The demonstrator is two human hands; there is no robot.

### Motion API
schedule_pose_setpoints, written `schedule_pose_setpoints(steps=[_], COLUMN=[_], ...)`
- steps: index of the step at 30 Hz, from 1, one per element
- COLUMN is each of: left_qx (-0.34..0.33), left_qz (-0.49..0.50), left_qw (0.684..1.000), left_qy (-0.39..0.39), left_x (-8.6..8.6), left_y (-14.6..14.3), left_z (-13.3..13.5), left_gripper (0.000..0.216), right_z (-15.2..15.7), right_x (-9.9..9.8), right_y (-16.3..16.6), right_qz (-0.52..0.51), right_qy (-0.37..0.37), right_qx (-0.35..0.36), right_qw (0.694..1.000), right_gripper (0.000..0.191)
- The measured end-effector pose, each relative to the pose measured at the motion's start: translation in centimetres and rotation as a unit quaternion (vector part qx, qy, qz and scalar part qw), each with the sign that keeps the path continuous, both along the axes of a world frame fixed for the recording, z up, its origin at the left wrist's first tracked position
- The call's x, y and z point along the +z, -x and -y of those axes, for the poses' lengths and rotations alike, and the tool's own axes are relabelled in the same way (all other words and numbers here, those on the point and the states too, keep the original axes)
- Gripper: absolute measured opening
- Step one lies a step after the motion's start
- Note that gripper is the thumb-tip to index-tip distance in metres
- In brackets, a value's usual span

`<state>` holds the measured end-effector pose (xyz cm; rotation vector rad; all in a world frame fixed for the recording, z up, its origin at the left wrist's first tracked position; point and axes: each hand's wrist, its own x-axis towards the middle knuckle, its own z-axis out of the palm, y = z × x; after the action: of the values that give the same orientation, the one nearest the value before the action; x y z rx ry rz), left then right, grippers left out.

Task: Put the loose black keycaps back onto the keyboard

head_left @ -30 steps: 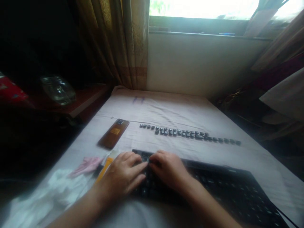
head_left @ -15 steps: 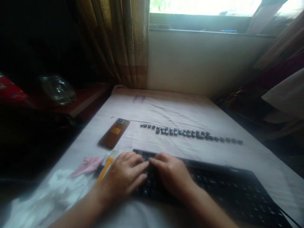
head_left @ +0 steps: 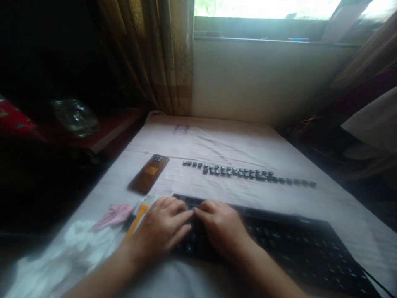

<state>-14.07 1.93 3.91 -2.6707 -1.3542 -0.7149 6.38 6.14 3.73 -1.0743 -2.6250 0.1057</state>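
A black keyboard (head_left: 294, 244) lies across a pale cloth-covered surface (head_left: 235, 145). Both hands rest on its left end. My left hand (head_left: 161, 229) lies palm down with its fingers stretched toward the keys. My right hand (head_left: 221, 227) has its fingers curled down and pressed onto the keys by the left hand's fingertips; what it pinches, if anything, is hidden. Beyond the keyboard, several loose keycaps (head_left: 248, 174) sit in a long row.
A brown phone (head_left: 149, 174) lies face down to the left of the keycaps. A yellow tool (head_left: 136, 219), a pink cloth (head_left: 113, 214) and white tissue (head_left: 58, 260) lie at the left. A glass jar (head_left: 76, 116) stands on a side ledge. Curtain and window wall are behind.
Both hands stay on the keyboard's left end with only slight finger shifts. The camera view has tilted a little.
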Motion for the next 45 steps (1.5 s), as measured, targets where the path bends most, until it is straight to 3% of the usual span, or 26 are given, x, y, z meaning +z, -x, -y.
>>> schedule_pose_setpoints(steps=[11,20,26,33,41,45], left_qx=[-0.002,0.001,0.011,0.003,-0.011,-0.014], left_qz=[0.012,0.065,0.103,0.116,0.151,0.159], left_qw=[1.0,0.998,0.995,0.993,0.988,0.986], left_qy=[0.01,0.022,0.014,0.018,0.035,0.054], left_x=[-0.3,-1.1,-1.1,-0.9,-0.8,-0.8], left_y=[0.3,1.2,1.5,1.3,1.2,1.1], left_z=[-0.1,-0.3,-0.6,-0.6,-0.7,-0.7], left_gripper=[0.027,0.026,0.022,0.021,0.023,0.027], right_z=[-0.3,-2.4,-4.3,-4.4,-4.3,-5.5], right_x=[0.7,1.0,1.7,2.0,2.6,3.0], right_y=[0.0,-2.3,-4.8,-4.9,-4.5,-3.4], right_qz=[-0.007,-0.109,-0.076,-0.031,-0.029,0.026], right_qy=[0.085,0.163,0.178,0.223,0.215,0.135], right_qx=[-0.028,-0.044,-0.132,-0.14,-0.14,-0.157], right_qw=[0.996,0.98,0.972,0.964,0.966,0.978], right_gripper=[0.029,0.034,0.029,0.03,0.028,0.027])
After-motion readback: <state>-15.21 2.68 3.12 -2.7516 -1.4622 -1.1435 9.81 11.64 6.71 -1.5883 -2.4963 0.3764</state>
